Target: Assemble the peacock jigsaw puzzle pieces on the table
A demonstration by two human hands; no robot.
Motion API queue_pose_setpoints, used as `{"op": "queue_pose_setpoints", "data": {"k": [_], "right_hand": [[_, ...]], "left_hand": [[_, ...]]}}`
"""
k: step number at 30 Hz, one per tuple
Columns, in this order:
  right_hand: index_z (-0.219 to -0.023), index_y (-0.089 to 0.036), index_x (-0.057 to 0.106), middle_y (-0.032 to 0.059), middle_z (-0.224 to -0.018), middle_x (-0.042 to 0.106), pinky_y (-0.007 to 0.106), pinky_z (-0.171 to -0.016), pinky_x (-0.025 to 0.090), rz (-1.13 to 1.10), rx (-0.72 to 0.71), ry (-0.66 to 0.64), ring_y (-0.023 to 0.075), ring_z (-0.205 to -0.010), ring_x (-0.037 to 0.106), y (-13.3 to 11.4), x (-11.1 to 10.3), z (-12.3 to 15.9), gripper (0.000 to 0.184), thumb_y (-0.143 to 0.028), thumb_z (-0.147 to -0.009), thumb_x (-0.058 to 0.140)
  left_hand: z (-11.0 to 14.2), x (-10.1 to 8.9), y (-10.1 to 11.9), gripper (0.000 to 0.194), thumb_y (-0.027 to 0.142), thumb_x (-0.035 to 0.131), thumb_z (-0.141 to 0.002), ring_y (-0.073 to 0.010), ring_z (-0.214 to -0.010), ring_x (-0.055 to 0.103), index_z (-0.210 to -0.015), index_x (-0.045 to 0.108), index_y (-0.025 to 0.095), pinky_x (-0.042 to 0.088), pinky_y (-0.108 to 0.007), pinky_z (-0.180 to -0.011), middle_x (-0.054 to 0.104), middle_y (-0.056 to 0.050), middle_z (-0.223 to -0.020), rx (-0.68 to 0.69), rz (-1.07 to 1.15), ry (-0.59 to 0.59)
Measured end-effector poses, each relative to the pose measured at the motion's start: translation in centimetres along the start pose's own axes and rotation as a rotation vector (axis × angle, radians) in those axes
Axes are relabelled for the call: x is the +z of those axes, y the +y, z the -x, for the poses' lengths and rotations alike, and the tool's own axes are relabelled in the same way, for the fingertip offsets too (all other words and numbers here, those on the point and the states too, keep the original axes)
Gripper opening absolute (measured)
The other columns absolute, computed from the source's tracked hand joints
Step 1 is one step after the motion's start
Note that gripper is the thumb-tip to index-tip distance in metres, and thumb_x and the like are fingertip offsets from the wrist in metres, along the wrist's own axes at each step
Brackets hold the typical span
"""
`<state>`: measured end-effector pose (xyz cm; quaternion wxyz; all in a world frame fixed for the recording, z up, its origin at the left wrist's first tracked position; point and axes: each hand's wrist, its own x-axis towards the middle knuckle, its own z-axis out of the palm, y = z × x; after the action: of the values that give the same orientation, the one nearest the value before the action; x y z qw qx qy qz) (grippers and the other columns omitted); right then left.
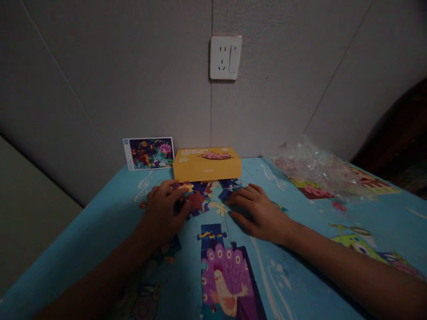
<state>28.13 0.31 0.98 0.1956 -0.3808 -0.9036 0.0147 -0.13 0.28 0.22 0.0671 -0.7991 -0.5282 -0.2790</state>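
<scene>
My left hand [168, 206] rests over a loose cluster of jigsaw pieces [198, 202], its fingers bent and its thumb apart from them. Some pieces lie hidden under that palm. On the other side of the cluster, my right hand [256, 211] has its fingertips at a dark blue puzzle piece [227, 194], with the thumb held apart below. Nearer to me lies a joined section of the puzzle [227, 280], showing a purple peacock-like figure. A dark blue piece with a yellow-orange pattern [211, 235] sits at its upper left.
Behind the pieces stands a yellow puzzle box [207, 171]. A picture card [150, 153] leans on the wall at its left. Crumpled clear plastic [316, 166] lies at the right on the blue patterned tablecloth [100, 231]. A socket [226, 58] is on the wall.
</scene>
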Motion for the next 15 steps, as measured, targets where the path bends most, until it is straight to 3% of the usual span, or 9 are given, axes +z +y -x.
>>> {"op": "queue_pose_setpoints", "data": {"k": [5,9,12,15], "right_hand": [[-0.11,-0.017,0.068,0.0119,-0.105,0.067,0.052,-0.093,0.043,0.039,0.139,0.069,0.028,-0.098,0.059,0.3,0.2,-0.1,0.025,-0.031,-0.093,0.058],[-0.109,-0.018,0.068,0.0121,-0.11,0.067,0.051,-0.094,0.043,0.043,0.145,0.035,0.0288,-0.101,0.058,0.7,0.4,-0.1,0.023,-0.033,-0.093,0.062],[-0.098,-0.018,0.068,0.0092,-0.098,0.069,0.048,-0.092,0.043,0.028,0.124,0.027,0.0274,-0.097,0.058,0.7,0.3,-0.2,0.014,-0.029,-0.092,0.063],[-0.095,-0.018,0.067,0.008,-0.094,0.069,0.046,-0.09,0.044,0.001,0.132,0.045,0.0267,-0.095,0.058,0.5,0.3,-0.2,0.011,-0.026,-0.089,0.065]], "left_hand": [[0.0,-0.2,-0.2,0.03,0.033,0.056,-0.09,-0.0317,-0.113,0.059,-0.112,0.07,0.019,0.047,-0.054,-0.1,0.056,-0.014,-0.127,-0.043,-0.031,0.058],[0.0,-0.7,0.2,0.025,0.032,0.058,-0.091,-0.0319,-0.116,0.056,-0.11,0.069,0.021,0.045,-0.054,-0.101,0.06,-0.012,-0.125,0.102,0.014,0.089],[0.4,-1.1,1.2,0.029,0.034,0.064,-0.09,-0.0301,-0.121,0.051,-0.116,0.066,0.022,0.041,-0.05,-0.107,0.064,-0.009,-0.123,0.373,0.178,-0.066],[0.9,-1.3,2.7,0.059,0.052,0.075,-0.081,-0.0343,-0.128,0.044,-0.128,0.062,0.02,0.039,-0.052,-0.109,0.064,-0.011,-0.127,0.587,0.244,-0.275]]}}
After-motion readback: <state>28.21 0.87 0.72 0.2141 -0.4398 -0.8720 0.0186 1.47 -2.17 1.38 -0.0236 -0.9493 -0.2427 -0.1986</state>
